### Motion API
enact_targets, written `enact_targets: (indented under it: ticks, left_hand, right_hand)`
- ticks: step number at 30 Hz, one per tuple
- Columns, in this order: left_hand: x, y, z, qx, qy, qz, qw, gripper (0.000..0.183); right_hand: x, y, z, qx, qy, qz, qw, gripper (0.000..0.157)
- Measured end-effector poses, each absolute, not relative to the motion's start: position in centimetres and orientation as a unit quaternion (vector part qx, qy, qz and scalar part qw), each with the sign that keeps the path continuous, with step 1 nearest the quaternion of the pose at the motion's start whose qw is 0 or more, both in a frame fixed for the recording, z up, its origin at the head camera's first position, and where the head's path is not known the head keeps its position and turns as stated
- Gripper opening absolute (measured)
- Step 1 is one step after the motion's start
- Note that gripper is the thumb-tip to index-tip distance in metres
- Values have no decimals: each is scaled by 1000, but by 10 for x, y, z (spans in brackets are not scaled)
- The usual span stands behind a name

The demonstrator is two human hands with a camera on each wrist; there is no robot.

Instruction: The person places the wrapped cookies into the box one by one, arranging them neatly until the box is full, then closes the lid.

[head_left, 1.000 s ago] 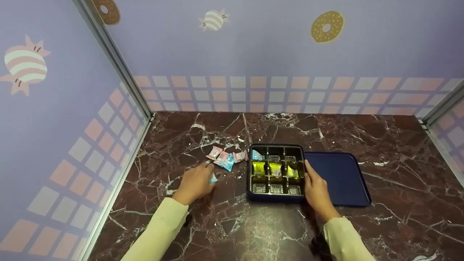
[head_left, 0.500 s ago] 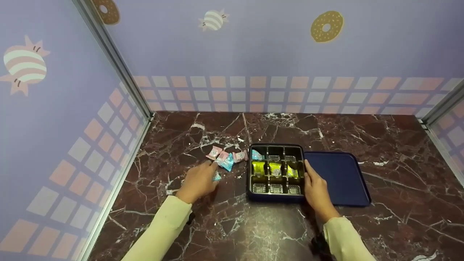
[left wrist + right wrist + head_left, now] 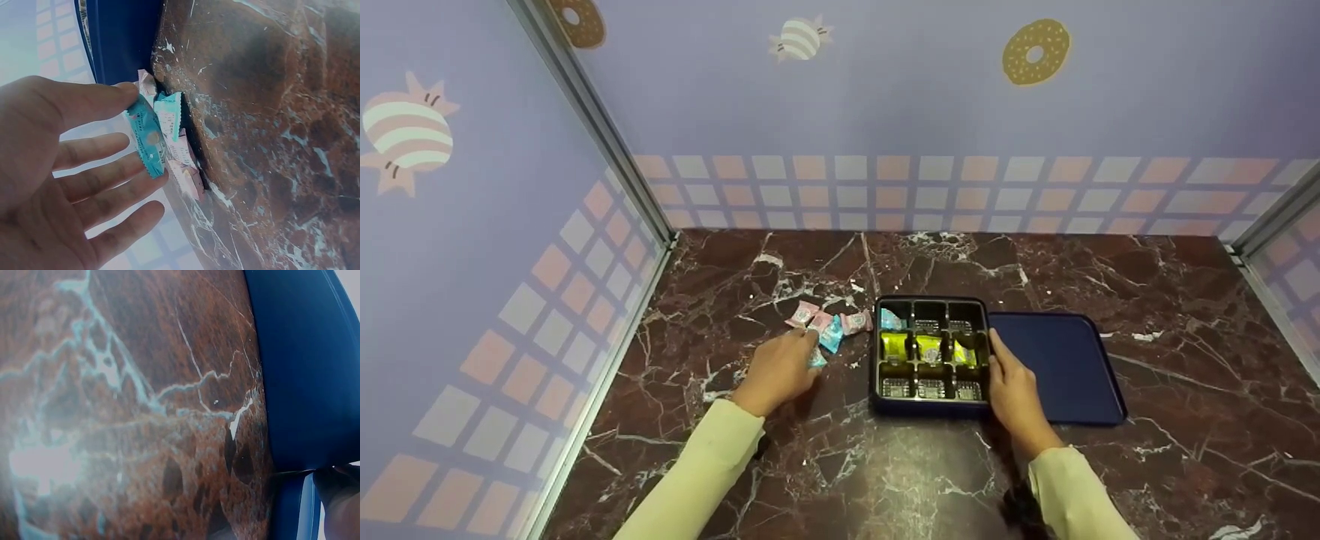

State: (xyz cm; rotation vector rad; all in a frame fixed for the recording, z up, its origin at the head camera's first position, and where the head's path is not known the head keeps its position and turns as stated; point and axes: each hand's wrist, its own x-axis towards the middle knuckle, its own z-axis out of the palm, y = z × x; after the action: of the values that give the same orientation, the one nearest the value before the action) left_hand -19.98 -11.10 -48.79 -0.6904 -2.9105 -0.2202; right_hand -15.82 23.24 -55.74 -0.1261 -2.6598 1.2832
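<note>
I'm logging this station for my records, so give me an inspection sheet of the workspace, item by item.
Surface: dark red marble-patterned tabletop, glare patch on the near side.
Job's things: navy nine-compartment box with three yellow-wrapped candies and one blue-wrapped candy inside; navy lid at its right; three pink-wrapped candies and a loose blue candy at its left.
Clutter: nothing seen.
Grippers: left hand holds another blue candy; right hand rests against the box's right side.
Cables: nothing seen.
Surroundings: lilac panels printed with sweets, doughnuts and checks.

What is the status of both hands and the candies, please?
Left hand holding blue candy. Right hand touching box. Pink candies close by. Box uncovered, nothing visibly in the way.
</note>
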Motion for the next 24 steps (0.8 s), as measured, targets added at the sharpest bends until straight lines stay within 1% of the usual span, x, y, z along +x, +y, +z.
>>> enact_targets:
  ticks: [10,17,24]
  left_hand:
    - [-201,-107,-487,-239,-963,-67,101,35]
    - [-202,-102,-483,-231,-967,-60,82,36]
    - [-204,-96,-482,-238,-966,-63,79,34]
  right_hand:
    - [-158,233,-556,-44,-898,431,83,49]
    - [-158,232,-557,-46,-897,430,90,49]
    - [-159,232,-557,-47,-898,429,86,49]
